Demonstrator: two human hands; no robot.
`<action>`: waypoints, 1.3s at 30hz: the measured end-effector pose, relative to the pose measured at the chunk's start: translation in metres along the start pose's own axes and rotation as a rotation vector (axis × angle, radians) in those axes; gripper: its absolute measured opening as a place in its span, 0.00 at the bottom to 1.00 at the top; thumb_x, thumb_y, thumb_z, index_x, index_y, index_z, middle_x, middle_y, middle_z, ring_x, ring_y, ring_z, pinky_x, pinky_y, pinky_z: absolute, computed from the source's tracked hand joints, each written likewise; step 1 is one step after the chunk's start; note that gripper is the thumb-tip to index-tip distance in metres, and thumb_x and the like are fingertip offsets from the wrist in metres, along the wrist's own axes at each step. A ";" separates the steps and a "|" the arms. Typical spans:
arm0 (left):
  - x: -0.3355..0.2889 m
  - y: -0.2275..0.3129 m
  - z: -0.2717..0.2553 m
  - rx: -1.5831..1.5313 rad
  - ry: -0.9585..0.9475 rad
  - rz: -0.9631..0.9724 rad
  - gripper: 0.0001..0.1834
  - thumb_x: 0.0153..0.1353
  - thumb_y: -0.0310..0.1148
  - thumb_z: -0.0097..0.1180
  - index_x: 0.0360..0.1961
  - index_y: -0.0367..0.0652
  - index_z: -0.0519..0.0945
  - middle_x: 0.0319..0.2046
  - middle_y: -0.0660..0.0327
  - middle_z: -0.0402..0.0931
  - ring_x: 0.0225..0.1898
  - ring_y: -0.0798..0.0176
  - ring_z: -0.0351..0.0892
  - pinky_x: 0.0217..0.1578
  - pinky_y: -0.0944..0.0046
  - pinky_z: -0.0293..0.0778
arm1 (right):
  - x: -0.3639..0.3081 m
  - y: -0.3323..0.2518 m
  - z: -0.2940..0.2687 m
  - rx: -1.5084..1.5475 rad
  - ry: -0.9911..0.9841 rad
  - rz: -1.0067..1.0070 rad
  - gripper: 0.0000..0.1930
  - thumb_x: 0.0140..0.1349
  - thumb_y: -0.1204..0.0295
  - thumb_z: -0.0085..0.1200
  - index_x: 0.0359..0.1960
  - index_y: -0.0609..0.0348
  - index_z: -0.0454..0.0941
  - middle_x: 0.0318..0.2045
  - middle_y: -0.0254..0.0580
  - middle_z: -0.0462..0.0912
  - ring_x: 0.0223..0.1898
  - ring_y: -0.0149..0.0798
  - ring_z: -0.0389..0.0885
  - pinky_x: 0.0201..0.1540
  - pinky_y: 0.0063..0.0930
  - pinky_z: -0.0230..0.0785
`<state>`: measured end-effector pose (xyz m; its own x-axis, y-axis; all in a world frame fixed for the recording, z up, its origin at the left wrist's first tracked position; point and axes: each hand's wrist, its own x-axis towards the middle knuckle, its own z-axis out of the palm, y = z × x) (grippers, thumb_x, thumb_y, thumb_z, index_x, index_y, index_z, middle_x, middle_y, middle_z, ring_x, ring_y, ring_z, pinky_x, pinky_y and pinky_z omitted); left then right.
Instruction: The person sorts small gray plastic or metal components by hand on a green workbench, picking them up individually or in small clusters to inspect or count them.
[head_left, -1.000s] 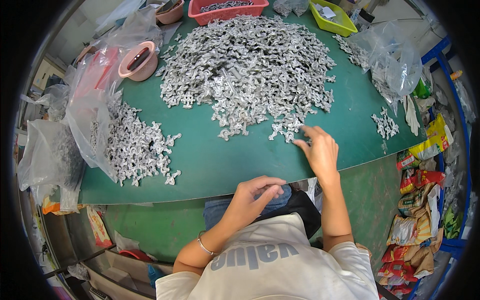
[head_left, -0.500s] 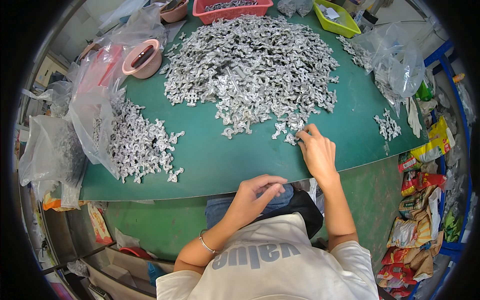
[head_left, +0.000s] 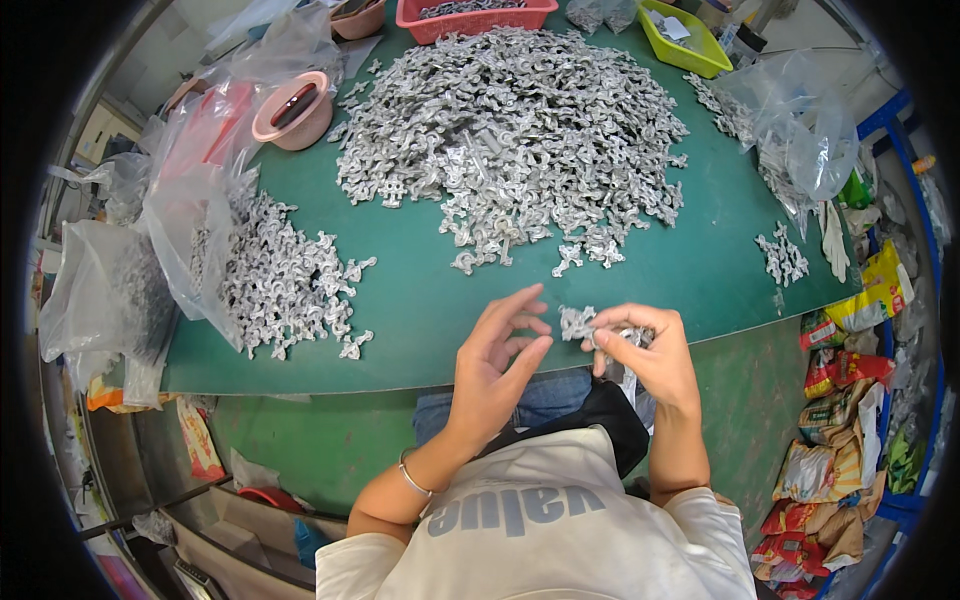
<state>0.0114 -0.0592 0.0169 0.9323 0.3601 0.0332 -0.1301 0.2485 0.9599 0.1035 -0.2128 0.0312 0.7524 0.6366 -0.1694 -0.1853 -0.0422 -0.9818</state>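
Note:
My right hand pinches a small silvery-grey metal casting with rounded lobes, just above the near edge of the table. Whether it is one piece or a few stuck together is hard to tell. Left of it, my left hand is raised with fingers apart and nothing in it; a small gap separates it from the casting. Beyond both hands spreads a large heap of similar castings on the green table. A smaller heap of castings lies at the left, partly inside a clear plastic bag.
A pink bowl holding a dark red object stands at the far left. Along the back are a red basket and a yellow-green tray. At the right lie a few castings, a clear bag and a white glove.
My right hand has drawn back from the heap's near edge toward me with a casting in its fingers. My left hand has risen over the table edge and spread its fingers.

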 end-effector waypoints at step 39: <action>0.004 -0.005 -0.127 1.305 0.638 0.378 0.14 0.48 0.18 0.49 0.38 0.36 0.73 0.39 0.52 0.68 0.42 0.52 0.66 0.45 0.58 0.62 | 0.056 0.031 -0.035 -1.304 0.460 -0.320 0.08 0.47 0.72 0.56 0.31 0.58 0.76 0.33 0.39 0.76 0.28 0.47 0.76 0.28 0.37 0.67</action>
<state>-0.0268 0.0558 -0.0231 0.5692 0.6242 0.5351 0.3814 -0.7770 0.5008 0.1622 -0.2050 -0.0114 0.8324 0.4612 0.3072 0.5462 -0.7765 -0.3142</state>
